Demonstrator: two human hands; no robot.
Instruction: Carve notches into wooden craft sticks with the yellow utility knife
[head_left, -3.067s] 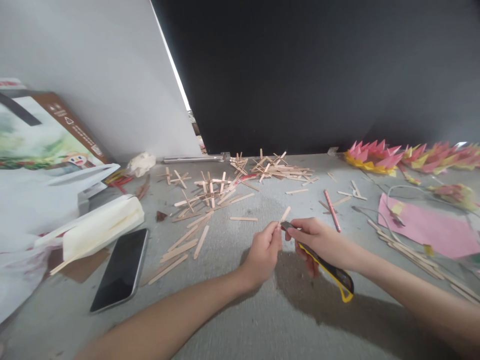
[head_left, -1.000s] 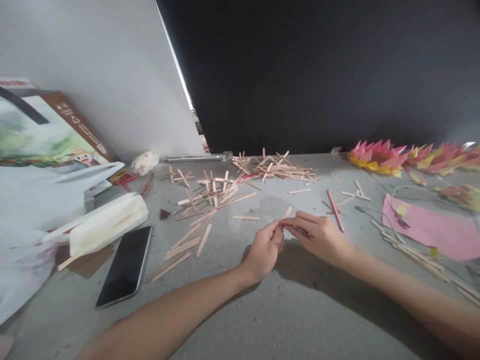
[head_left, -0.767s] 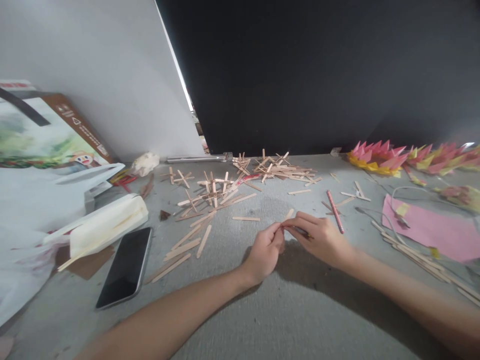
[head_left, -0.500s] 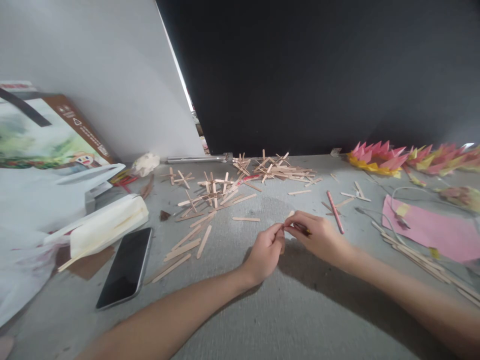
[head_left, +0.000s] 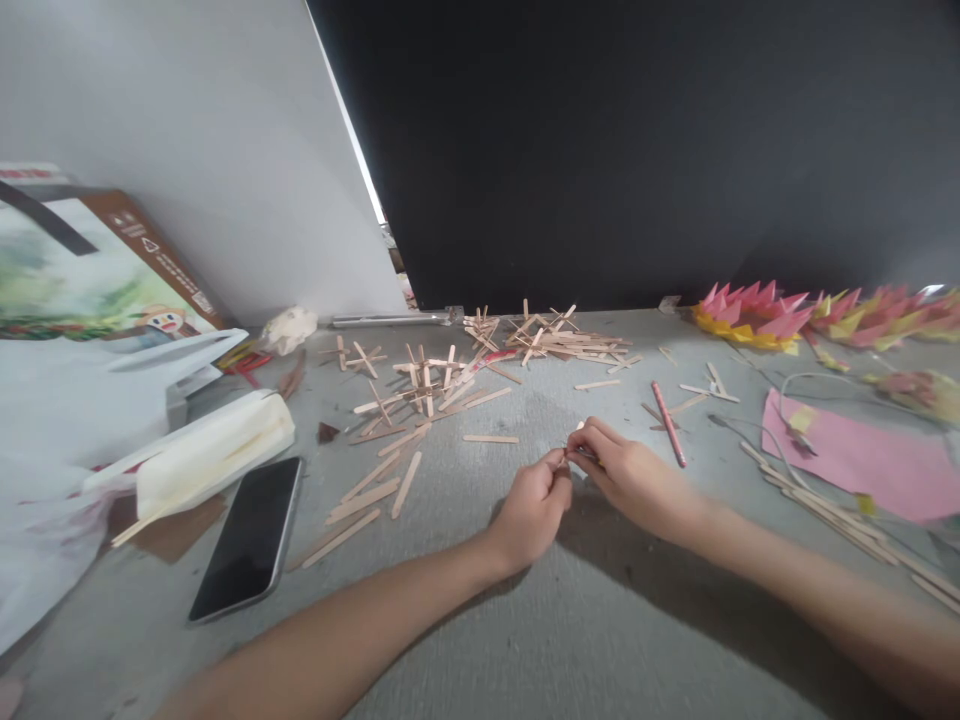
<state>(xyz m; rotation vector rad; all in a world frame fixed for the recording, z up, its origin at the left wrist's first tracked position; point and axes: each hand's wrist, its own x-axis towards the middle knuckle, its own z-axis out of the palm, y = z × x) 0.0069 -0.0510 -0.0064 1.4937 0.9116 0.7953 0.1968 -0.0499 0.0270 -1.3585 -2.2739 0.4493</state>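
Note:
At the middle of the table my left hand (head_left: 532, 505) and my right hand (head_left: 626, 470) meet, fingertips touching or nearly so. Both are closed in a pinch. A short pale end, like the tip of a wooden craft stick (head_left: 580, 426), pokes out above my right fingers. What lies between my left fingertips is too small and hidden to make out. One loose flat craft stick (head_left: 490, 439) lies just beyond my left hand. To the right of my right hand rests a pink patterned pencil-like stick (head_left: 668, 424).
Several craft sticks, some joined into crosses (head_left: 427, 380), spread toward the black panel (head_left: 637, 150). On the left are a phone (head_left: 247, 540), a plastic bag (head_left: 75, 430) and a printed box (head_left: 112, 260). Pink paper (head_left: 855, 460), a cable (head_left: 787, 385) and folded-paper rings (head_left: 750, 315) lie right.
The view has shifted slightly. My hands stay together, with a small change in the right fingers; less of the pale tip shows above them.

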